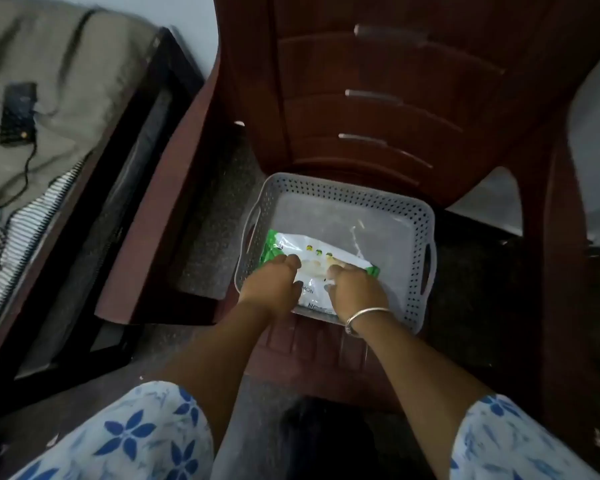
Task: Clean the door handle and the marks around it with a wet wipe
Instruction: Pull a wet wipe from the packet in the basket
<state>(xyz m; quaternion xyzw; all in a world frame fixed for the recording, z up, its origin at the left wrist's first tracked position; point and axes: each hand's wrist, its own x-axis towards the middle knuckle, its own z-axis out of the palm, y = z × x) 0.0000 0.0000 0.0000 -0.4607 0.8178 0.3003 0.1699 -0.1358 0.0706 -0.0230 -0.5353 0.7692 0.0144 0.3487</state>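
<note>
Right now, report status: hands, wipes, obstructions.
Left hand and right hand both on wet wipe pack. Pack inside grey basket. No wipe out. Nothing blocking.

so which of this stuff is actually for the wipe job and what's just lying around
For the job:
- wet wipe pack, both hands on it: left, right
- grey basket that holds the pack

Lying about:
- dark device and its cable on the bed
- red plastic chair
- striped cloth

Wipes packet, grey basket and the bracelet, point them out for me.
wipes packet [321, 252], head view, white top face above the hands
grey basket [371, 197], head view, far perforated wall
bracelet [364, 315], head view, band on the right wrist
</note>
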